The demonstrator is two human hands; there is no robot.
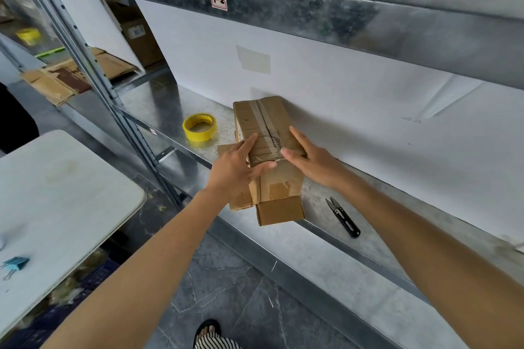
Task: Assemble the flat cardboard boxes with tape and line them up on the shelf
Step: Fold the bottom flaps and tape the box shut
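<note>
A brown cardboard box stands on the metal shelf, its top seam covered by clear tape. My left hand grips the box's near left corner, thumb across the taped edge. My right hand presses flat on the near right corner of the top. The bottom flaps hang loose at the front, one past the shelf edge. A yellow tape roll lies on the shelf left of the box. Black thread snips lie to the right.
Flattened cardboard boxes lie on the neighbouring shelf bay at the left. An upright shelf post separates the bays. A white table with blue binder clips stands at lower left. The upper shelf beam runs overhead.
</note>
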